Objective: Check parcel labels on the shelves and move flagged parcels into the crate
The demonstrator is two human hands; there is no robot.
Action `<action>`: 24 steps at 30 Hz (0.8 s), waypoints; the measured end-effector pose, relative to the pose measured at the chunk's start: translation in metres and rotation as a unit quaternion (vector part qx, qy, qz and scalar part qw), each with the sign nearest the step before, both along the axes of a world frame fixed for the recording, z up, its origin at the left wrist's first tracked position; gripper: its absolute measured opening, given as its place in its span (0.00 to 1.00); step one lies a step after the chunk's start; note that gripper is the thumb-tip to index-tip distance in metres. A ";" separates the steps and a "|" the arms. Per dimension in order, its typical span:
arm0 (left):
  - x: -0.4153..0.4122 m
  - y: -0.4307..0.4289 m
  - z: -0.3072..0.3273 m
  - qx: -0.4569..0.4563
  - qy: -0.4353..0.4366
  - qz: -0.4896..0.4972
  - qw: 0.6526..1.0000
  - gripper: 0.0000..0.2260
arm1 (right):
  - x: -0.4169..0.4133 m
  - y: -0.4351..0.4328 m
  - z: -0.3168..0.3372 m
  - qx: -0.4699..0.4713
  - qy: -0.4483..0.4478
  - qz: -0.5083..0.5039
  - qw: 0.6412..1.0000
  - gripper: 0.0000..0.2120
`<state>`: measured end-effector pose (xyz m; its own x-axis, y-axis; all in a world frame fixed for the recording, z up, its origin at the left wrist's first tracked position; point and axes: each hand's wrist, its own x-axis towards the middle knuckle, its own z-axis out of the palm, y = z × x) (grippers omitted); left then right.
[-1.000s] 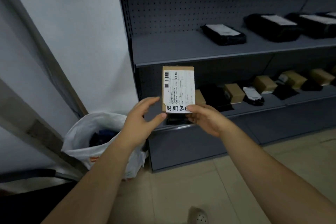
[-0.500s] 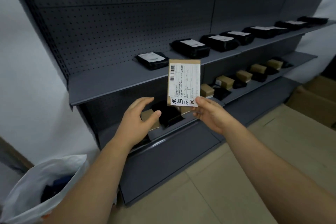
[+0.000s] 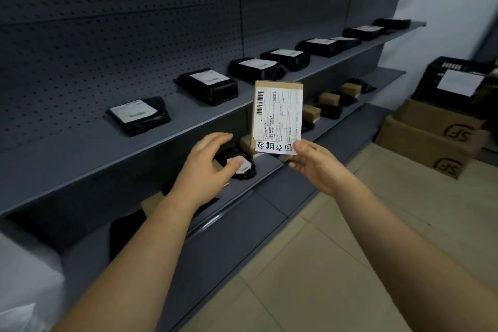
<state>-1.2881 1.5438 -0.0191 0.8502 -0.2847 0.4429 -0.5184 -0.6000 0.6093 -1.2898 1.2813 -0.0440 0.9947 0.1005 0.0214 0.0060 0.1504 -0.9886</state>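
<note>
One parcel [image 3: 278,118] in right hand [image 3: 319,167] — label [image 3: 283,108] fine print unreadable.

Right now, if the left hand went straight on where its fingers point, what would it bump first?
Probably the black parcel on the lower shelf, just beyond the left hand. Depth is unclear, so it might brush the labelled box first.

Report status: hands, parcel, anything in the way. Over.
Right hand pinches cardboard parcel at lower corner, handwritten slip showing. Left hand open, off the parcel. Black crate far right on stacked cartons; nothing visible in between.
</note>
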 end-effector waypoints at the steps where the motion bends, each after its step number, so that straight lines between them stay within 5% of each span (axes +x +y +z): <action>1: 0.011 -0.012 0.000 -0.002 0.001 -0.012 1.000 0.22 | 0.005 -0.012 -0.001 0.000 0.001 -0.011 1.000 0.42; 14: 0.213 -0.237 -0.004 -0.032 0.015 -0.238 0.971 0.24 | 0.089 -0.199 0.012 -0.060 0.012 -0.233 0.971 0.41; 20: 0.264 -0.373 0.016 -0.033 0.003 -0.347 0.937 0.24 | 0.088 -0.305 0.029 -0.043 0.019 -0.374 0.926 0.23; 24: 0.286 -0.465 0.008 -0.038 -0.001 -0.398 0.917 0.23 | 0.086 -0.373 0.023 -0.043 0.018 -0.431 0.901 0.24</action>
